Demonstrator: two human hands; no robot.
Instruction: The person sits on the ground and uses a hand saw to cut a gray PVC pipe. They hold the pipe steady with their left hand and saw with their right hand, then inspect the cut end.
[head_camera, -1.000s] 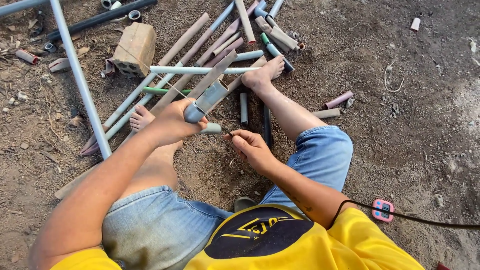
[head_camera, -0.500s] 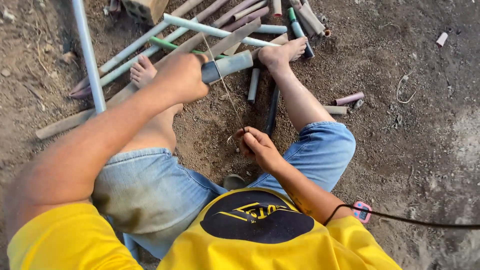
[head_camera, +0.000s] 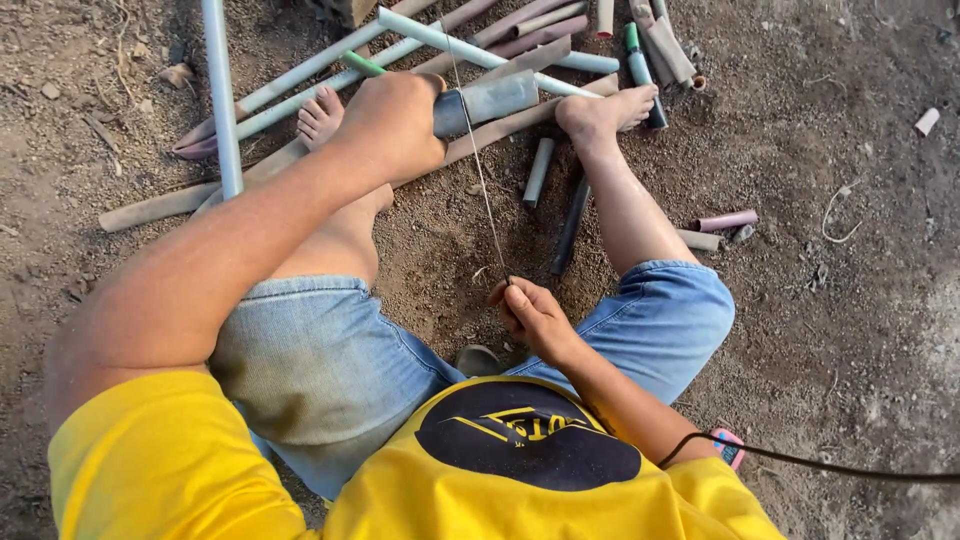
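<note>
The ground (head_camera: 860, 330) is bare brown dirt with small stones and bits of dry twig. It is outdoors in daylight, and the far right side looks paler and brighter. Many old pipes (head_camera: 560, 30) lie in a loose pile at the top. A short pink pipe piece (head_camera: 727, 220) lies apart on the right.

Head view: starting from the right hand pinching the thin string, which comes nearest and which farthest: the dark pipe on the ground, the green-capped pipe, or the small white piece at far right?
1. Dark pipe: just above the right hand, between the legs.
2. Green-capped pipe: top, past the foot.
3. White piece: far right edge, on bare dirt.
</note>
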